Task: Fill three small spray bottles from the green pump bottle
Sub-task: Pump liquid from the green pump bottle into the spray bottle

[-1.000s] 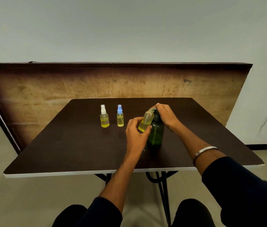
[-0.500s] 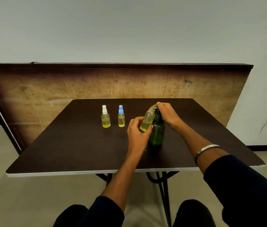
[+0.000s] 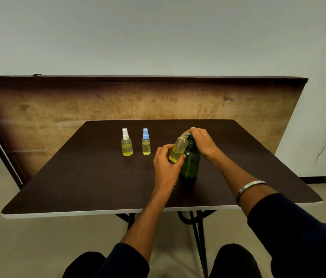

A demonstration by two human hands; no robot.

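I see dark table (image 3: 78, 177), board (image 3: 58, 109) leaning on wall behind it. Green pump bottle (image 3: 191, 163) upright right of table centre. My right hand (image 3: 203, 142) sits on pump head, fingers curled over it. My left hand (image 3: 167, 163) pinches open spray bottle (image 3: 178, 150), tilted, mouth at pump spout, part yellow liquid inside. Far left of these, white-capped bottle (image 3: 126, 143) and blue-capped bottle (image 3: 146, 142) stand side by side, apart, both holding yellow liquid. Bangle (image 3: 250, 186) on right wrist.

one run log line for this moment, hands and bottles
left hand: holds uncapped spray bottle tilted at spout | right hand: on green pump bottle head | capped spray bottles: two
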